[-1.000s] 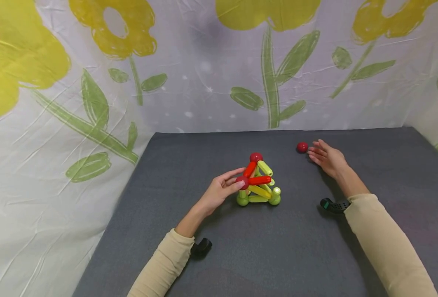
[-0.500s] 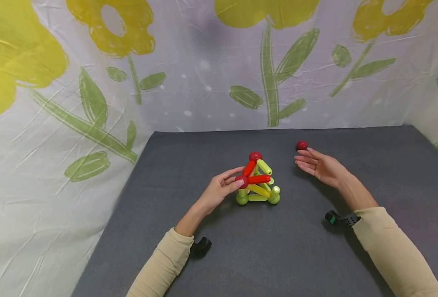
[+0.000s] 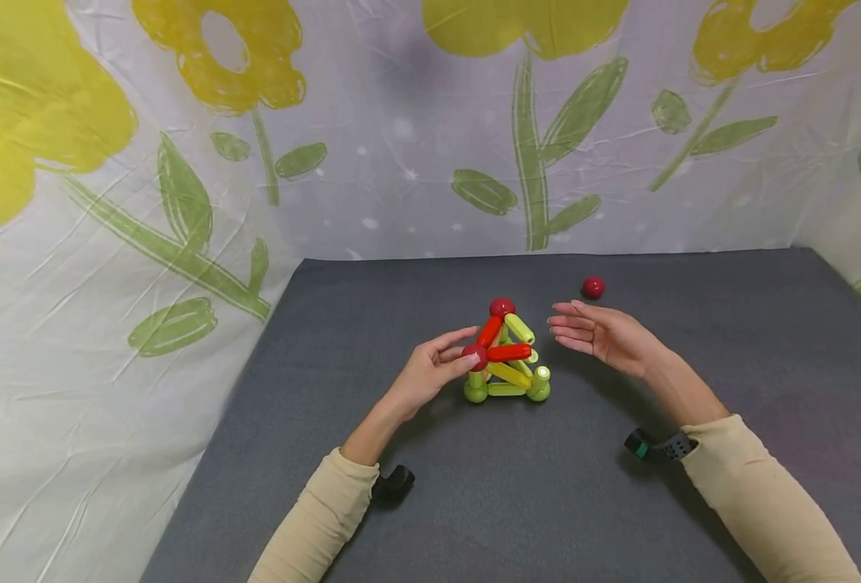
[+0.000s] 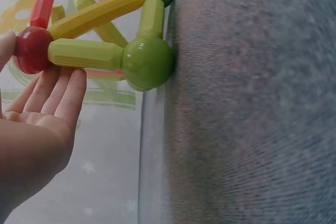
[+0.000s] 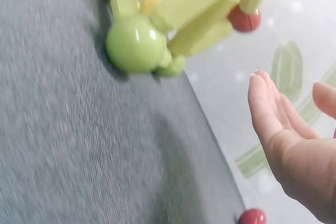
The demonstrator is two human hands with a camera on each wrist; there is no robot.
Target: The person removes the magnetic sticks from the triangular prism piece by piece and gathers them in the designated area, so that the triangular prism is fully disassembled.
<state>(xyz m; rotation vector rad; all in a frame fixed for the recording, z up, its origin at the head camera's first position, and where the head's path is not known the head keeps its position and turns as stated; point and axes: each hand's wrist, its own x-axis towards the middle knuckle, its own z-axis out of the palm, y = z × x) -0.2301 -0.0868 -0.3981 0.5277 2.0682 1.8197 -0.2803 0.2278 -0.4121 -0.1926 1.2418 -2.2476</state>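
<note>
A small frame of magnetic rods and balls stands on the dark table, its green balls (image 3: 539, 390) at the bottom. My left hand (image 3: 426, 374) holds one of its upper red balls (image 4: 33, 50) between thumb and fingers. From that ball a red rod (image 3: 510, 352) sticks out to the right, and another red rod (image 3: 490, 332) runs to a second red ball (image 3: 502, 308). Lime rods (image 4: 86, 54) and a yellow rod (image 4: 100, 14) join the lower part. To the right of the frame my right hand (image 3: 612, 336) hovers with fingers extended, holding nothing.
A loose red ball (image 3: 594, 287) lies near the table's back, beyond my right hand. Black wrist straps (image 3: 659, 446) hang at both sleeves. Behind the table (image 3: 532, 502) hangs a pale cloth (image 3: 372, 162) with painted flowers.
My right hand has moved left, from beside the loose red ball toward the frame. My left hand keeps its hold with almost no movement, and the loose ball has stayed at the back.
</note>
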